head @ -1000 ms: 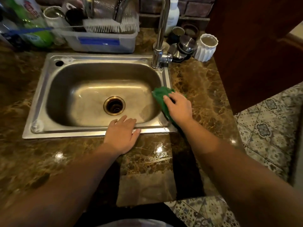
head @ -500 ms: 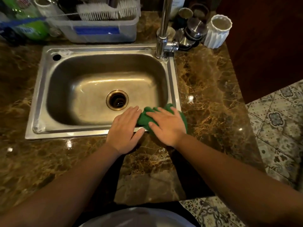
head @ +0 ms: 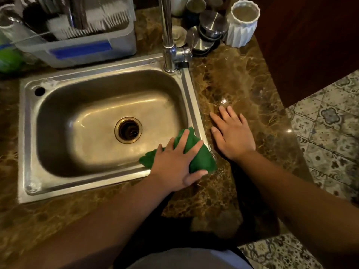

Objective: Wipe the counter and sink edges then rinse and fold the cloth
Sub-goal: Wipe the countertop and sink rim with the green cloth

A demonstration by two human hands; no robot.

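Observation:
A green cloth [head: 202, 159] lies bunched over the front right corner of the steel sink [head: 25, 133], partly hanging into the basin. My left hand [head: 175, 166] presses flat on the cloth with its fingers spread, covering the cloth's middle. My right hand [head: 232, 134] rests flat and empty on the brown marble counter [head: 239, 84], just right of the sink rim and apart from the cloth.
A chrome faucet [head: 168, 35] rises at the sink's back right corner. Behind it stand metal lids [head: 211, 26] and a white ribbed cup [head: 242, 24]. A grey dish rack [head: 87, 43] sits behind the sink. The counter ends at the right over patterned floor tiles [head: 328, 133].
The cloth passed from my right hand to my left hand at the sink's front right corner. My right hand moved right onto the bare counter.

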